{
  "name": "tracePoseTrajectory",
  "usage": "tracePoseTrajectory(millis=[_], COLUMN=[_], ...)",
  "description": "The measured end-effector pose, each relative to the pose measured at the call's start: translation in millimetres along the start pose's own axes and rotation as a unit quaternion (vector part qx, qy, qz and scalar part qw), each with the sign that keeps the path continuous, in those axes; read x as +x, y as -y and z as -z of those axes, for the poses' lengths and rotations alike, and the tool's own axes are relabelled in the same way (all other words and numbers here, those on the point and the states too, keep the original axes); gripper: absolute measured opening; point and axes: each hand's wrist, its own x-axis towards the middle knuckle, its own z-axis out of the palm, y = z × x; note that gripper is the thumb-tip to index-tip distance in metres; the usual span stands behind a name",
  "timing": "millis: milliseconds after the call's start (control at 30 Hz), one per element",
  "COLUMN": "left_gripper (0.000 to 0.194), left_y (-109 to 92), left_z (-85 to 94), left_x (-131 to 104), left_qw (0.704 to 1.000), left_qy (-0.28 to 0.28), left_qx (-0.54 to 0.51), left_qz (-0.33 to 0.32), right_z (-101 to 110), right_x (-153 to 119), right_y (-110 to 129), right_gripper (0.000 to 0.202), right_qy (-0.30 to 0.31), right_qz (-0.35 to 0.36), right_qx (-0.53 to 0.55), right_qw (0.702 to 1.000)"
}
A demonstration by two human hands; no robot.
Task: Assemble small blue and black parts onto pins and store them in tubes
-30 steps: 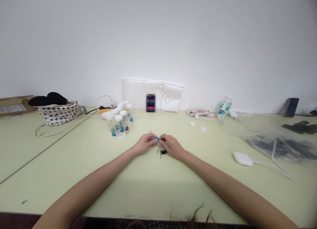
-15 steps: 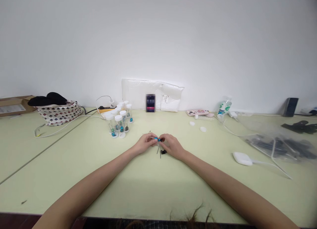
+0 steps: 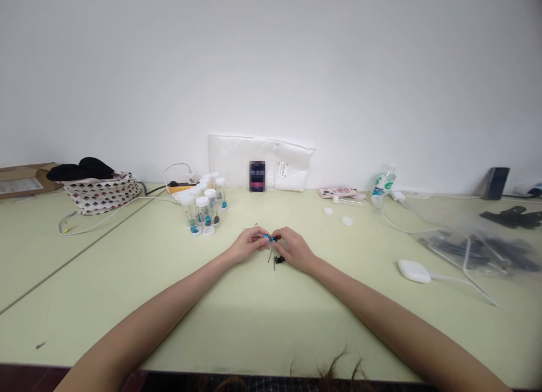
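My left hand (image 3: 249, 244) and my right hand (image 3: 295, 251) meet at the middle of the table. Between their fingertips is a small shiny blue piece (image 3: 271, 239), pinched from both sides. Fingers cover much of it, and its exact kind is too small to tell. A dark bit shows at the right fingertips. Just below the hands lie thin grey rods (image 3: 274, 263) and a small black piece (image 3: 279, 260) close under the right hand. A thin rod also sticks out beyond my left fingers.
Several clear tubes with white caps (image 3: 202, 202), holding small blue and dark pieces, stand to the left. A phone (image 3: 257, 177) leans against a clear plastic package (image 3: 292, 166) at the wall. White caps (image 3: 347, 221), an empty-looking tube (image 3: 349, 201) and a white charger (image 3: 414, 271) lie to the right.
Almost nothing differs. Both hands keep their pinch on the blue piece, with only a very slight shift of the fingers.
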Motion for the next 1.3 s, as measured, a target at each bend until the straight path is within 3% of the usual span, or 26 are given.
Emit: tracePoseTrajectory(millis=[367,833,1300], left_gripper=[0.026,0.028,0.029], left_y=[1.1,2.1,-0.2], left_z=[0.6,1.0,0.1], left_x=[0.4,0.2,-0.4], left_qw=[1.0,1.0,1.0], left_qy=[-0.002,-0.001,-0.004], left_qx=[-0.005,0.002,0.01], left_qz=[0.002,0.002,0.007], right_z=[0.0,0.7,0.0], right_x=[0.5,0.5,0.1], right_y=[0.4,1.5,1.8], right_gripper=[0.017,0.015,0.016], right_qy=[-0.013,0.024,0.009], right_qz=[0.01,-0.014,-0.018], right_qx=[0.015,0.035,-0.004], right_qw=[1.0,0.999,1.0])
